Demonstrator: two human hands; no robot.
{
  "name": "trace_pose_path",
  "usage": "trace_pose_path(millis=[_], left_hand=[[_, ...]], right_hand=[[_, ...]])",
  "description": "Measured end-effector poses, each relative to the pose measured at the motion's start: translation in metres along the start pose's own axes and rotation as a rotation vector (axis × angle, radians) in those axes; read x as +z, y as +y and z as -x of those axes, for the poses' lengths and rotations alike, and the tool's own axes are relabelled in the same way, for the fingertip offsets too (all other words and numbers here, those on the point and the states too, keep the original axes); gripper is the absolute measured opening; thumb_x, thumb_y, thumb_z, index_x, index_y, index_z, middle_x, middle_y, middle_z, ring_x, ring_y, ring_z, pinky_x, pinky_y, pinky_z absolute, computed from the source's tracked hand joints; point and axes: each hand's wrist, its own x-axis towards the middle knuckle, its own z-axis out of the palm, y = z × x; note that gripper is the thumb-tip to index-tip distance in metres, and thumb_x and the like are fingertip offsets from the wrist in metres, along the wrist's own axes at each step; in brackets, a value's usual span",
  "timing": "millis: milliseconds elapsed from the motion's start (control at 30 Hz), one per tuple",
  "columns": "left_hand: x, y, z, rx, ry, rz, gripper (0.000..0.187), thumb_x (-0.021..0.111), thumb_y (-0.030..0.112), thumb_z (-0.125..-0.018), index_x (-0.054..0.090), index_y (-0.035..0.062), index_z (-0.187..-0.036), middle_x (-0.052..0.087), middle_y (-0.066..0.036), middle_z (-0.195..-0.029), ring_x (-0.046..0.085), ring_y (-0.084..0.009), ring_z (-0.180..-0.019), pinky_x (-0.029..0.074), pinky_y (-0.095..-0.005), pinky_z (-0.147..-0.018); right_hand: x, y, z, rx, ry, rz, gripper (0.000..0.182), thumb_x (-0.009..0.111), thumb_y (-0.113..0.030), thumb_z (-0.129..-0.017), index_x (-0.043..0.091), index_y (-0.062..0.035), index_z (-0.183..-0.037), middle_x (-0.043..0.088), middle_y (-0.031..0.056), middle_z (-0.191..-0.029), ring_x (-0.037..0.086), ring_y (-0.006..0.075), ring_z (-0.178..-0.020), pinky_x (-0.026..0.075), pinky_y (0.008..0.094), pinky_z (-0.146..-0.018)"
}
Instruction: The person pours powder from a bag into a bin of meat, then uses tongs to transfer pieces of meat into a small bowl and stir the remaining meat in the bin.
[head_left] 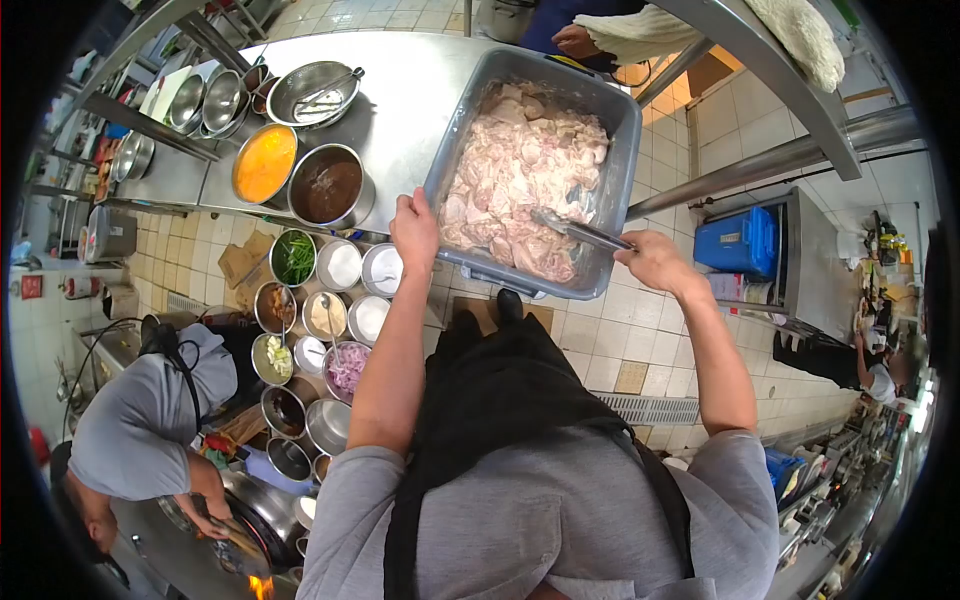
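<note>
A grey plastic tub (625, 190) of raw, pale pink meat pieces (520, 180) stands on the steel table (405, 75). My left hand (413, 230) is closed on the tub's near left rim. At the right side my right hand (655, 262) holds the handle end of metal tongs (590, 235). The tongs reach over the tub, and their tips touch the meat near the middle.
Left of the tub are a pot of dark sauce (328, 187), a bowl of orange liquid (265, 163) and a colander (315, 95). Ingredient bowls (347, 370) stand below. One co-worker (150, 410) bends over a wok near a flame (261, 588); another's hand (575, 41) is behind the tub.
</note>
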Motion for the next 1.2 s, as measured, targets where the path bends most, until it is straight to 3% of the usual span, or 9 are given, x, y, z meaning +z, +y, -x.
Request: trace_pose_path(millis=[167, 333, 433, 533, 633, 767, 867, 967, 1200], left_hand=[[0.001, 0.0, 0.0, 0.002, 0.002, -0.013, 0.049, 0.053, 0.041, -0.109, 0.059, -0.0025, -0.087, 0.068, -0.028, -0.077, 0.066, -0.0524, -0.081, 0.049, -0.0568, -0.077], [0.003, -0.003, 0.0, 0.047, 0.021, -0.018, 0.051, 0.051, 0.043, -0.11, 0.059, -0.0021, -0.088, 0.068, -0.028, -0.074, 0.066, -0.0532, -0.078, 0.048, -0.0585, -0.076], [-0.004, 0.003, 0.0, -0.013, -0.05, -0.058, 0.04, 0.057, 0.035, -0.107, 0.061, -0.0015, -0.093, 0.068, -0.027, -0.085, 0.065, -0.0506, -0.089, 0.049, -0.0563, -0.082], [-0.01, 0.017, 0.005, 0.38, 0.225, -0.281, 0.023, 0.066, 0.022, -0.1, 0.062, -0.0007, -0.1, 0.063, -0.025, -0.102, 0.059, -0.0469, -0.105, 0.048, -0.0528, -0.091], [-0.008, 0.053, 0.015, 0.654, 0.019, -0.294, 0.021, 0.07, 0.012, -0.093, 0.062, -0.0005, -0.107, 0.057, -0.021, -0.11, 0.053, -0.0437, -0.115, 0.045, -0.0506, -0.097], [0.039, 0.059, 0.018, 0.635, -0.405, -0.482, 0.05, 0.075, 0.015, -0.087, 0.062, 0.0012, -0.133, 0.064, -0.022, -0.126, 0.056, -0.0422, -0.119, 0.048, -0.0502, -0.101], [0.055, 0.078, 0.017, 0.527, -0.55, -0.52, 0.061, 0.079, 0.023, -0.086, 0.061, 0.0027, -0.14, 0.064, -0.023, -0.136, 0.054, -0.0433, -0.129, 0.046, -0.0483, -0.109], [0.076, 0.083, 0.004, 0.47, -0.673, -0.5, 0.063, 0.08, 0.029, -0.085, 0.064, 0.0035, -0.139, 0.066, -0.023, -0.137, 0.054, -0.0422, -0.134, 0.045, -0.0465, -0.113], [0.111, 0.076, -0.013, 0.422, -0.782, -0.473, 0.037, 0.076, 0.021, -0.084, 0.07, 0.0007, -0.114, 0.074, -0.027, -0.11, 0.068, -0.0435, -0.113, 0.053, -0.049, -0.1]], right_hand=[[-0.04, -0.042, 0.026, -0.015, 0.044, 0.256, 0.029, 0.067, -0.023, -0.097, 0.071, 0.0045, -0.106, 0.073, 0.0284, -0.105, 0.068, 0.0442, -0.11, 0.053, 0.0527, -0.095], [-0.034, -0.051, 0.007, -0.197, 0.078, 0.411, 0.024, 0.066, -0.018, -0.095, 0.07, 0.0038, -0.103, 0.073, 0.0273, -0.099, 0.07, 0.0446, -0.103, 0.054, 0.0547, -0.091], [-0.022, -0.043, -0.018, -0.214, 0.07, 0.432, 0.022, 0.065, -0.014, -0.093, 0.071, 0.0035, -0.105, 0.073, 0.0267, -0.097, 0.07, 0.0448, -0.101, 0.054, 0.0548, -0.091], [-0.027, -0.036, -0.02, -0.22, 0.095, 0.355, 0.023, 0.065, -0.014, -0.092, 0.071, 0.0028, -0.108, 0.073, 0.0271, -0.097, 0.07, 0.0453, -0.1, 0.054, 0.0543, -0.092], [-0.016, -0.018, -0.025, -0.205, 0.084, 0.232, 0.026, 0.067, -0.015, -0.092, 0.072, 0.0017, -0.11, 0.073, 0.0277, -0.099, 0.07, 0.0457, -0.102, 0.053, 0.054, -0.092], [0.008, 0.001, -0.044, -0.166, 0.049, 0.074, 0.027, 0.067, -0.016, -0.092, 0.074, 0.0, -0.112, 0.073, 0.0285, -0.103, 0.068, 0.0462, -0.105, 0.052, 0.0542, -0.093], [0.005, 0.006, -0.04, -0.188, 0.046, -0.009, 0.028, 0.067, -0.016, -0.092, 0.074, -0.0004, -0.114, 0.073, 0.029, -0.102, 0.068, 0.0466, -0.105, 0.052, 0.0543, -0.094], [-0.01, 0.012, -0.03, -0.182, 0.023, -0.044, 0.031, 0.066, -0.016, -0.092, 0.073, -0.0018, -0.119, 0.073, 0.0289, -0.103, 0.067, 0.0473, -0.105, 0.051, 0.0544, -0.095], [-0.004, 0.053, -0.031, -0.263, 0.026, -0.146, 0.036, 0.067, -0.018, -0.095, 0.071, -0.0022, -0.127, 0.073, 0.0276, -0.111, 0.067, 0.0471, -0.108, 0.051, 0.0516, -0.095]])
